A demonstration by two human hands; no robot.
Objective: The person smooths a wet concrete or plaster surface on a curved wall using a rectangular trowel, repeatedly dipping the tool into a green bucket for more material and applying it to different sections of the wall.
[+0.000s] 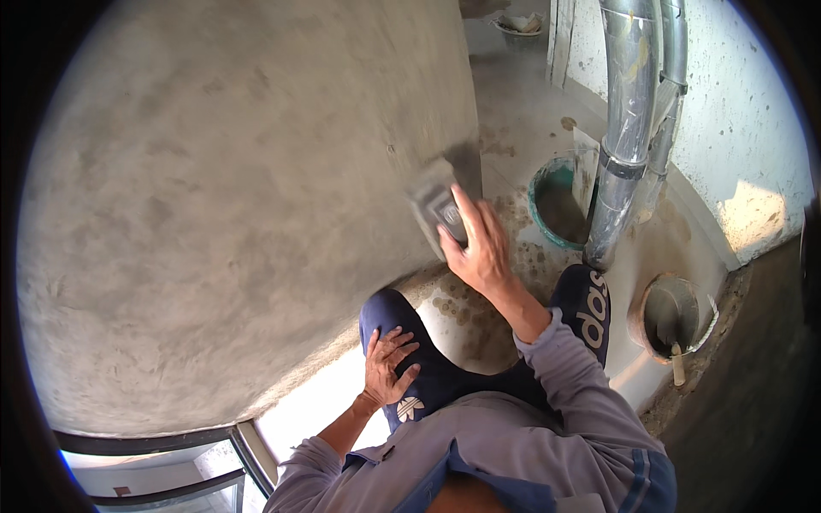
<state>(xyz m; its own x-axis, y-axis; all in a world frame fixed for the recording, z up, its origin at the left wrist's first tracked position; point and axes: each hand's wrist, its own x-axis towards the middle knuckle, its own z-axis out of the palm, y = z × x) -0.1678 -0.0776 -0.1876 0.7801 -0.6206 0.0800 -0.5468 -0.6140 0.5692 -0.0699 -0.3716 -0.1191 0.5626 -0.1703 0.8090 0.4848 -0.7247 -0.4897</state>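
Observation:
My right hand (483, 261) is wrapped round the dark handle of a grey plastering float (439, 203). The float lies against the grey plastered wall (222, 188), near its right edge, and is slightly blurred. My thumb and index finger show on either side of the handle; the palm hides part of it. Lower down, my left hand (390, 368) rests on my bent left knee, fingers spread and holding nothing. Dark patches and trowel marks cover the plaster.
A green bucket (534, 203) stands right of the wall, beside silver pipes (627, 94). Farther right is a bucket (638, 318) with a wooden-handled tool (678, 368). A small container (519, 36) sits at the far end. A dark window frame (154, 443) lies lower left.

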